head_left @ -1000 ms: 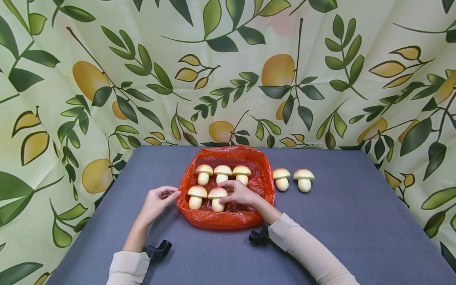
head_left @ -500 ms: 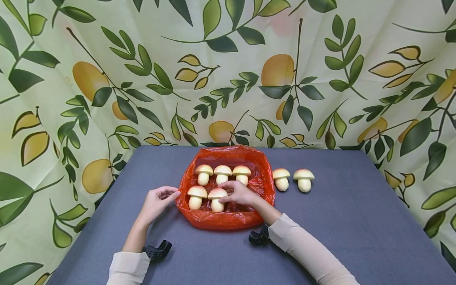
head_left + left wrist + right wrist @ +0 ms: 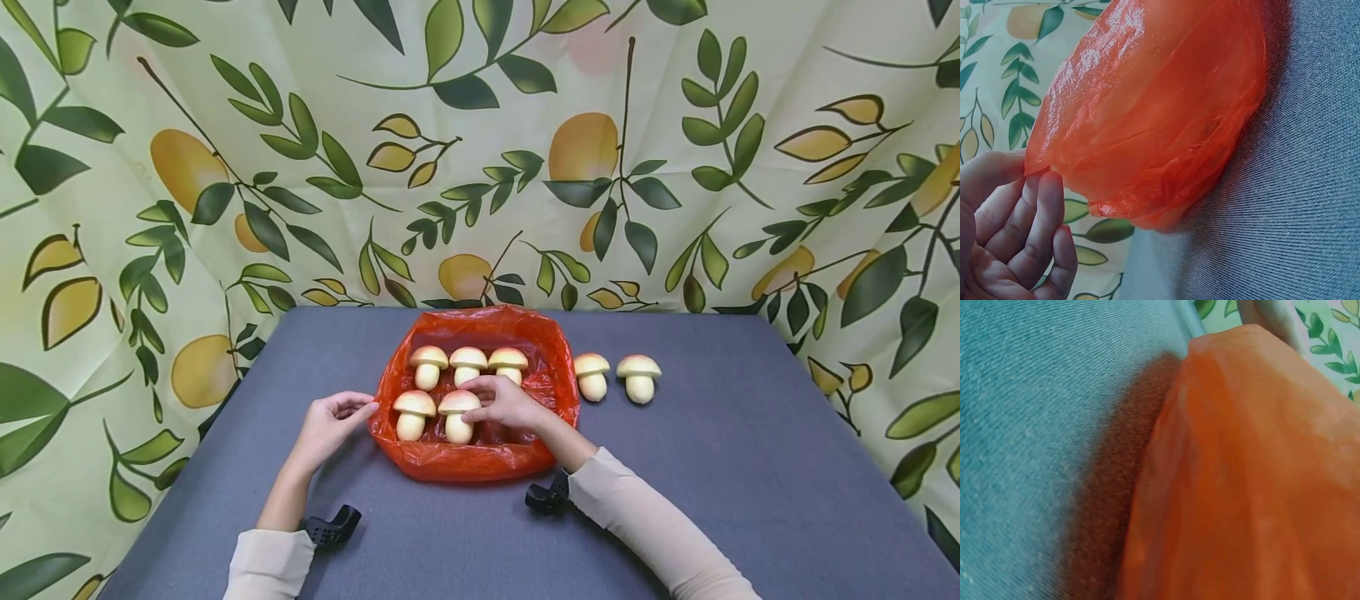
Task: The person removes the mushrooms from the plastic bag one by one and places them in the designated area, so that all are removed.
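A red plastic bag (image 3: 480, 460) lies spread wide at its mouth on the table, with several toy mushrooms inside in two rows. My left hand (image 3: 335, 423) pinches the bag's left rim between thumb and fingers; the left wrist view shows the film (image 3: 1147, 119) drawn up to the fingertips. Reaching in over the right side, my right hand (image 3: 512, 407) grips the front-row right mushroom (image 3: 457, 427) by thumb and fingers. Beside it stands another mushroom (image 3: 411, 427). The right wrist view is mostly filled by the bag's side (image 3: 1254, 469), which hides that hand.
Two more mushrooms stand to the right of the bag, one close to its wall (image 3: 592, 385) and one farther right (image 3: 640, 387). Grey cloth (image 3: 720, 450) covers the table. A leaf-and-fruit patterned curtain (image 3: 495, 217) hangs behind and along both sides.
The mushroom in my right hand has risen very slightly. My left hand keeps its pinch on the bag's rim, and the other mushrooms stay where they were.
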`<action>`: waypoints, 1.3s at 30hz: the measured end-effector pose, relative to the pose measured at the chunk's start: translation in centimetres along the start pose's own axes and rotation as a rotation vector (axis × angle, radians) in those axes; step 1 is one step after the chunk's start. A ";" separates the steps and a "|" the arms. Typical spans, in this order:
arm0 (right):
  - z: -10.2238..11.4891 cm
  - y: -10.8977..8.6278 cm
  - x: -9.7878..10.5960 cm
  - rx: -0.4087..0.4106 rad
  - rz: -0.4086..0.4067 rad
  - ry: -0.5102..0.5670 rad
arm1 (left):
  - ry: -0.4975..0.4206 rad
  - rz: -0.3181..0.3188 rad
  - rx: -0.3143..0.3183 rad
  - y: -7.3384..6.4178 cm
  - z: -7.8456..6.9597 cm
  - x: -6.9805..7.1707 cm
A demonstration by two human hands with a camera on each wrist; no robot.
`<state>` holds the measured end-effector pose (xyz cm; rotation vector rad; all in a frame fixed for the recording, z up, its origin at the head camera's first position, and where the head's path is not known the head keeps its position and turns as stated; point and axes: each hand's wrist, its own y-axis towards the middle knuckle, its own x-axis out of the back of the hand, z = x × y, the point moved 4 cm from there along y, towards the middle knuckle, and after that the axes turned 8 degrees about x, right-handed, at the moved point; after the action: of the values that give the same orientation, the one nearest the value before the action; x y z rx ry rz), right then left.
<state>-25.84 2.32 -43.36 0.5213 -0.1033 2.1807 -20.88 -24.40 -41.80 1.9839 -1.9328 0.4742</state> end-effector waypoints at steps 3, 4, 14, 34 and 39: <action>0.2 -0.1 0.3 0.004 -0.014 0.026 | 0.006 0.000 0.001 0.1 0.0 0.0; 0.3 -0.1 0.4 0.000 -0.020 0.042 | 0.006 0.000 0.001 0.1 0.0 0.0; 0.4 -0.3 1.2 0.026 -0.039 0.096 | -0.003 -0.005 0.007 0.2 0.0 0.0; 1.0 -2.4 3.2 0.084 -0.044 0.048 | -0.005 -0.003 -0.008 0.1 0.1 -0.1; 1.2 -2.9 3.7 0.113 -0.034 0.049 | -0.004 0.001 -0.009 0.1 0.2 -0.1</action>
<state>-25.14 6.56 -41.16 0.5285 0.0550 2.1736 -20.96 -24.39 -42.02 1.9801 -1.9352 0.4618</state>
